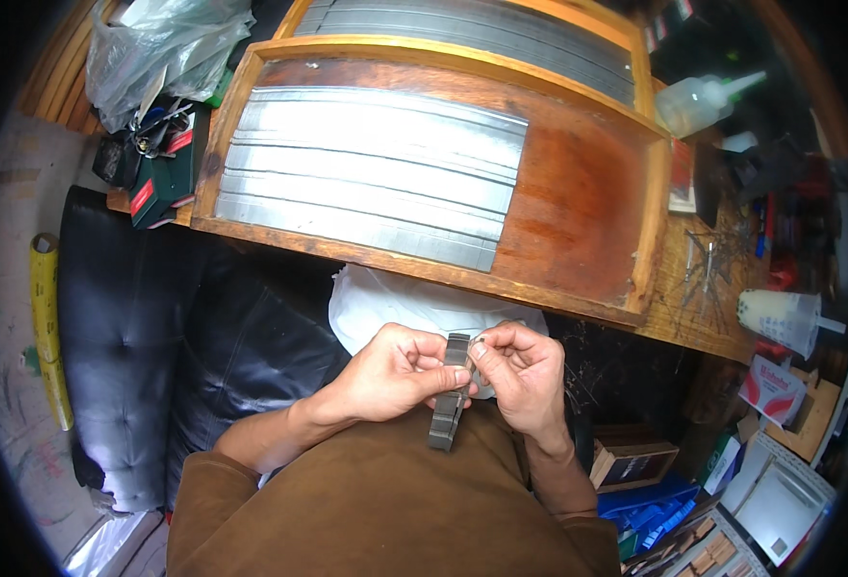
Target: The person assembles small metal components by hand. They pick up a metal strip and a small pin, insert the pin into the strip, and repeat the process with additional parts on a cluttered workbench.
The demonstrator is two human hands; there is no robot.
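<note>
My left hand point(397, 373) grips a narrow dark grey bar point(441, 423), which looks like a stack of thin strips. Its thumb lies across the front and the bar stands nearly upright in front of my body. Beside its upper right edge, my right hand point(528, 380) is closed, with thumb and forefinger pinched on a small thin piece point(475, 344) too fine to name. Past my hands is a shallow wooden tray point(424, 262) with rows of flat, shiny metal strips point(371, 178) in its left part; bare reddish-brown wood shows at right.
A second tray point(472, 29) of dark strips sits behind. At right are a squeeze bottle point(691, 104), loose thin wires point(708, 264), a plastic cup point(780, 317) and boxes point(770, 387). A plastic bag point(164, 58) and green boxes point(169, 183) are at left, above a black padded seat point(126, 337).
</note>
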